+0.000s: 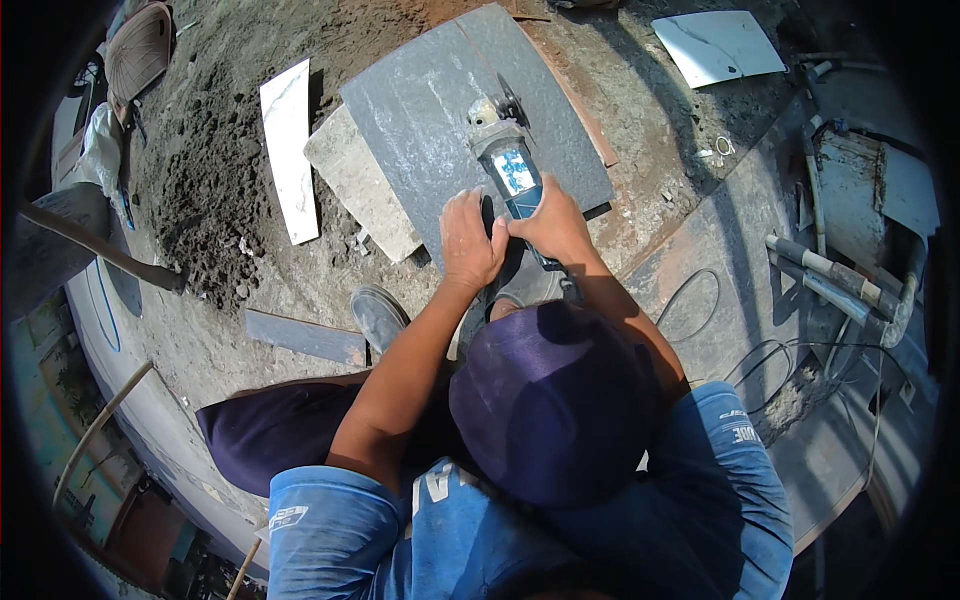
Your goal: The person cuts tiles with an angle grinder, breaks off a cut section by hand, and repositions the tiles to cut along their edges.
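While the right hand (553, 222) wraps its fingers round the body of a blue angle grinder (508, 172), the left hand (470, 240) lies at the near edge of the grey tile (410, 110), its fingers outstretched, side by side, pinching nothing visible. The grinder sits over the tile's right half, its disc (511, 100) at a line running to the tile's far edge; whether the disc spins I cannot tell.

The chief risk, I judge, is a kick: should the disc bind or twist, the grinder could jump toward the left hand, bare and close by. The tile might also rock or crack if its support is uneven.

Counted: one grinder, one disc, one grey tile; one pale slab (355, 180) jutting out at the tile's left; one white strip (287, 150) farther left of it; one white piece (718, 45) well to its right; one narrow grey strip (305, 337) near-left of it; one reddish strip (585, 122) along its right edge.
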Motion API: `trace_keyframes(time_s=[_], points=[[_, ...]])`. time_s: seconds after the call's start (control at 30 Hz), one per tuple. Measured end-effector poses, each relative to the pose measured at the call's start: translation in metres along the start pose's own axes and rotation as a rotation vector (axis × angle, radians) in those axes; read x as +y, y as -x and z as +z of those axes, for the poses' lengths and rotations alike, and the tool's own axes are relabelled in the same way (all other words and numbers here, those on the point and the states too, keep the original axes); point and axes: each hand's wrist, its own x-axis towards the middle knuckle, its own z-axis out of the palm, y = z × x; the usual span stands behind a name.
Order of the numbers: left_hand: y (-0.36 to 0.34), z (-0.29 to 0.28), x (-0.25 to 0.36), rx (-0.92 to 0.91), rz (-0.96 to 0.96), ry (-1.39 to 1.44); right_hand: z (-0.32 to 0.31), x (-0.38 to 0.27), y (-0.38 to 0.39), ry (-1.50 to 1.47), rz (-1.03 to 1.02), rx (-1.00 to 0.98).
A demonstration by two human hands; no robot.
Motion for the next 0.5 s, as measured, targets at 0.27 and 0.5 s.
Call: trace_keyframes(time_s=[0.27, 0.5], points=[[0.019, -0.009, -0.009, -0.387, 0.009, -0.13, -0.002, 0.003, 0.0, 0.017, 0.03, -0.054], [0.017, -0.006, -0.004, -0.382, -0.01, -0.124, 0.0, 0.012, -0.001, 0.044, 0.027, -0.042]])
